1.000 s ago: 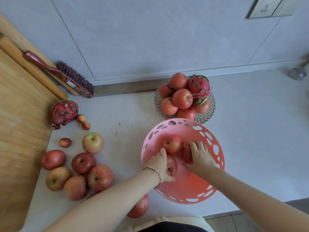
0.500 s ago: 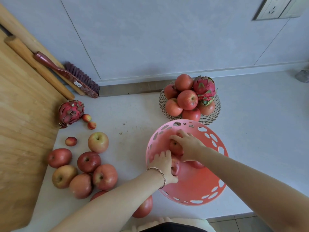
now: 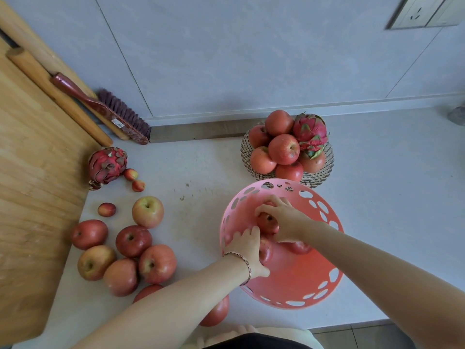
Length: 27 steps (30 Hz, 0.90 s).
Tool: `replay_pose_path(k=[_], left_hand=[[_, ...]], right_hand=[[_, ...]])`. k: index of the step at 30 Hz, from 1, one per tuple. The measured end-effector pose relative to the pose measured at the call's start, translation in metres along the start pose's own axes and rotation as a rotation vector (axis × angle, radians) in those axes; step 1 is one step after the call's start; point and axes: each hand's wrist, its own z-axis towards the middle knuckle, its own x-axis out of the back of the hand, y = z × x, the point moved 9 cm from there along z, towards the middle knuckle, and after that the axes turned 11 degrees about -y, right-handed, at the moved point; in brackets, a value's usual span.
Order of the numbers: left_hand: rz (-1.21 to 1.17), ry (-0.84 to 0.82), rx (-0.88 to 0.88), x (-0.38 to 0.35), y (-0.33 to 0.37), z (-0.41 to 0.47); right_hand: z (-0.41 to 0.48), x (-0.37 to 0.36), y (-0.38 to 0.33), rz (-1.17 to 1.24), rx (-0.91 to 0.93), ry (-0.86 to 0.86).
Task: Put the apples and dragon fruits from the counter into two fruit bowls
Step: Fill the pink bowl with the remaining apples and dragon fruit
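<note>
Tipping risk: left hand fingers curl round near apple, right hand fingers round far apple; uneven pressure could upset pink bowl near counter edge.

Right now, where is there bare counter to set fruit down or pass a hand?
Free: the counter strip between the loose apples and the pink bowl; the stretch right of it and the wire bowl. Crowded: the corner by the cutting board, and inside the pink bowl, where left hand and right hand hold apples.
</note>
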Motion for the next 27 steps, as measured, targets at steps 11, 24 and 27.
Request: replay_pose_path(k=[11,24,27], left_hand=[[0.011,0.035,-0.088,0.016,0.003,-0.005],[-0.668,0.471,0.063,0.057,-0.153,-0.088],[-0.714,0.471,0.088,0.048,-0.166,-0.093]], right_hand=[[-0.020,0.003,-0.002,0.011,-0.012,0.058],[-0.018,-0.072,-0.176,-0.421,0.261,-0.265],[0.000,-0.111,-0.194,-0.652,0.272,-0.416]])
